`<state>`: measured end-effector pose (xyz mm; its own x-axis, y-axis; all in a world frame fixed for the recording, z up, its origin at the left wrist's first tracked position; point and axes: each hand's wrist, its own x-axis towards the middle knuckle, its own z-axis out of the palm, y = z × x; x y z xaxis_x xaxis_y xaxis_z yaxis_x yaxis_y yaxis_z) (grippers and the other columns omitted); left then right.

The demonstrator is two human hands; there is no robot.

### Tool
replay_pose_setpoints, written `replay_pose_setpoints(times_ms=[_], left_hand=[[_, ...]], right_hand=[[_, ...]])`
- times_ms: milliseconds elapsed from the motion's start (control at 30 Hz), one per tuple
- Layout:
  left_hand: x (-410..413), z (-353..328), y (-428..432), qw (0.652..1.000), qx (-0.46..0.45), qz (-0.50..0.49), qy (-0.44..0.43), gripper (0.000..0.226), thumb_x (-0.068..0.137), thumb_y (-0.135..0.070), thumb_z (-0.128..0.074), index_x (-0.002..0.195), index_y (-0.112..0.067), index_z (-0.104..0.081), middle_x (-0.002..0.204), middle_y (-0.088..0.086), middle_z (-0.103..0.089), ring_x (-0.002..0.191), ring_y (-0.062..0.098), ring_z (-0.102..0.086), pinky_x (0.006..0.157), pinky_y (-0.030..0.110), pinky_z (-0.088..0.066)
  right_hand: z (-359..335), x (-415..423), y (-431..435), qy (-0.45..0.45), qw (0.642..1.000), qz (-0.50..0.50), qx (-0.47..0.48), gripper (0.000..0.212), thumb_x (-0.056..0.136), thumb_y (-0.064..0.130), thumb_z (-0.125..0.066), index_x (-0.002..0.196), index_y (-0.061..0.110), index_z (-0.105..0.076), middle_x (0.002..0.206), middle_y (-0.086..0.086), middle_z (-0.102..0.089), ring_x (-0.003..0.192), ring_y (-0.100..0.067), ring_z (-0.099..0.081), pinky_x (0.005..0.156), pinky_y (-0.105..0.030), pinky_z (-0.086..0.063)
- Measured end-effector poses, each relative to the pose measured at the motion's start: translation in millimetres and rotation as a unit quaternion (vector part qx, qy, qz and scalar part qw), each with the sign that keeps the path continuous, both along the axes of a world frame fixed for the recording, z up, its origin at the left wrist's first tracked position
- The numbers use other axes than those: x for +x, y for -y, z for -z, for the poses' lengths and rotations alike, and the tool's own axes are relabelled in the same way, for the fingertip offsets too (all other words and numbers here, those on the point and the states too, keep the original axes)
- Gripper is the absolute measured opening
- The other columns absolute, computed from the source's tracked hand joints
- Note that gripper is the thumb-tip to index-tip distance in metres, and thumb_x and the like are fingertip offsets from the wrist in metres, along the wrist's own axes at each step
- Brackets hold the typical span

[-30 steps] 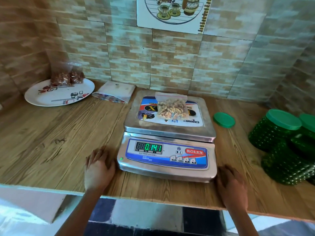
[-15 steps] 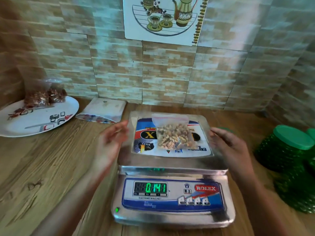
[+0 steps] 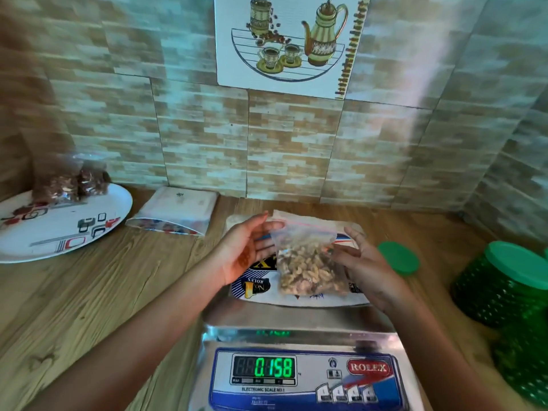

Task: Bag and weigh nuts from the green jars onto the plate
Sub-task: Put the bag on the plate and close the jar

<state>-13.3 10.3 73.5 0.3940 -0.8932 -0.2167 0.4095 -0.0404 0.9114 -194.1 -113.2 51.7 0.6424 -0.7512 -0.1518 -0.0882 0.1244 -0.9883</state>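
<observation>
Head view. Since a second ago both hands have left the near edge of the counter [image 3: 103,292] and come in over the scale [image 3: 296,318]. They now flank the bag of nuts [image 3: 308,262], which lies flat on the pan. The left hand [image 3: 249,250] sits at the bag's 9 o'clock, palm turned inward and fingers straight, with the fingertips at the bag's upper left corner. The right hand [image 3: 364,262] sits at 3 o'clock, fingers loosely spread and the thumb touching the bag's side. I see neither hand clamped on the bag, and I cannot tell how firm the contact is. The display [image 3: 264,367] reads 0.158, against 0.141 half a second ago. I judge the jump to be hand pressure on the pan, not added nuts, so I treat the earlier figure as the true one. Weighing looks finished, and I judge lifting the bag off to be the next step. The bag is clear plastic with a red zip strip along its far edge. It holds pale, curled nuts bunched toward the near end, and the upper part is slack. The plate [image 3: 59,241] lies at 10 o'clock of the scale and already carries bags of darker nuts [image 3: 71,185]. A loose green lid [image 3: 398,258] lies at 3 o'clock beside the pan, and a green jar [image 3: 501,286] stands beyond it.
</observation>
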Motion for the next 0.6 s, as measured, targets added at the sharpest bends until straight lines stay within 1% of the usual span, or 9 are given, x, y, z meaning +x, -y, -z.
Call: replay_pose_setpoints(times_ms=[100, 133, 233, 300, 367, 433, 500, 567, 600], left_hand=[[-5, -9, -9, 0.997, -0.065, 0.005, -0.027, 0.042, 0.081, -0.034, -0.048, 0.105, -0.002, -0.062, 0.109, 0.008, -0.066, 0.091, 0.017, -0.061, 0.083, 0.027, -0.051], [-7, -12, -13, 0.996, -0.086, 0.010, -0.029, 0.042, 0.079, -0.034, -0.048, 0.103, -0.003, -0.062, 0.108, 0.007, -0.066, 0.091, 0.017, -0.061, 0.084, 0.027, -0.051], [-12, -20, -25, 0.991, -0.132, 0.006, -0.013, 0.036, 0.079, -0.033, -0.048, 0.097, -0.008, -0.067, 0.106, 0.005, -0.069, 0.090, 0.013, -0.063, 0.083, 0.024, -0.051], [-14, -23, -36, 0.989, -0.148, -0.006, 0.010, 0.032, 0.079, -0.033, -0.048, 0.091, -0.013, -0.070, 0.103, 0.002, -0.070, 0.088, 0.010, -0.065, 0.080, 0.021, -0.052], [-15, -23, -48, 0.986, -0.163, -0.031, 0.033, 0.033, 0.080, -0.032, -0.049, 0.097, -0.011, -0.066, 0.103, 0.000, -0.070, 0.091, 0.009, -0.065, 0.082, 0.022, -0.051], [-14, -17, -61, 0.979, -0.179, -0.076, 0.066, 0.030, 0.080, -0.029, -0.059, 0.103, -0.011, -0.065, 0.104, 0.001, -0.071, 0.094, 0.010, -0.065, 0.083, 0.023, -0.051], [-9, -4, -74, 0.958, -0.179, -0.142, 0.173, 0.046, 0.070, -0.027, -0.072, 0.114, -0.021, -0.061, 0.113, 0.006, -0.067, 0.103, 0.017, -0.064, 0.088, 0.028, -0.050], [-1, 10, -89, 0.936, -0.154, -0.168, 0.267, 0.078, 0.064, -0.030, -0.079, 0.132, -0.037, -0.042, 0.127, 0.005, -0.056, 0.114, 0.021, -0.057, 0.094, 0.036, -0.048], [3, 15, -99, 0.935, -0.131, -0.172, 0.280, 0.087, 0.064, -0.030, -0.080, 0.136, -0.042, -0.033, 0.131, 0.003, -0.052, 0.116, 0.021, -0.056, 0.095, 0.038, -0.049]], right_hand=[[-2, -2, -6, 0.014, 0.997, -0.068, -0.015, 0.070, 0.070, -0.002, -0.076, 0.131, 0.009, -0.044, 0.091, -0.006, -0.071, 0.069, -0.010, -0.067, 0.053, -0.019, -0.048], [-3, -2, -8, 0.015, 0.995, -0.091, -0.029, 0.068, 0.064, -0.003, -0.076, 0.125, 0.006, -0.048, 0.088, -0.005, -0.071, 0.068, -0.010, -0.067, 0.050, -0.017, -0.047], [-9, 1, -15, 0.014, 0.986, -0.143, -0.084, 0.069, 0.047, 0.005, -0.082, 0.111, 0.004, -0.056, 0.093, -0.002, -0.073, 0.084, -0.012, -0.069, 0.064, -0.018, -0.050], [-8, 6, -19, -0.005, 0.982, -0.152, -0.112, 0.073, 0.040, 0.015, -0.086, 0.107, 0.003, -0.059, 0.092, -0.002, -0.073, 0.083, -0.014, -0.069, 0.064, -0.020, -0.052], [-6, 14, -22, -0.024, 0.979, -0.150, -0.137, 0.068, 0.043, 0.010, -0.088, 0.105, 0.001, -0.061, 0.090, -0.004, -0.073, 0.081, -0.019, -0.070, 0.062, -0.029, -0.056], [-5, 24, -29, -0.021, 0.977, -0.152, -0.151, 0.066, 0.043, 0.008, -0.088, 0.103, 0.001, -0.061, 0.095, -0.009, -0.073, 0.088, -0.025, -0.069, 0.074, -0.040, -0.057], [-5, 35, -38, -0.023, 0.974, -0.159, -0.157, 0.061, 0.046, 0.007, -0.089, 0.100, 0.001, -0.061, 0.095, -0.012, -0.072, 0.087, -0.029, -0.068, 0.071, -0.041, -0.055], [-8, 51, -50, -0.019, 0.972, -0.173, -0.157, 0.049, 0.058, -0.002, -0.084, 0.100, -0.003, -0.058, 0.094, -0.020, -0.069, 0.078, -0.032, -0.065, 0.056, -0.034, -0.052], [-9, 61, -57, -0.015, 0.971, -0.181, -0.154, 0.045, 0.061, -0.005, -0.081, 0.099, -0.005, -0.057, 0.095, -0.023, -0.068, 0.078, -0.033, -0.064, 0.056, -0.034, -0.051]])
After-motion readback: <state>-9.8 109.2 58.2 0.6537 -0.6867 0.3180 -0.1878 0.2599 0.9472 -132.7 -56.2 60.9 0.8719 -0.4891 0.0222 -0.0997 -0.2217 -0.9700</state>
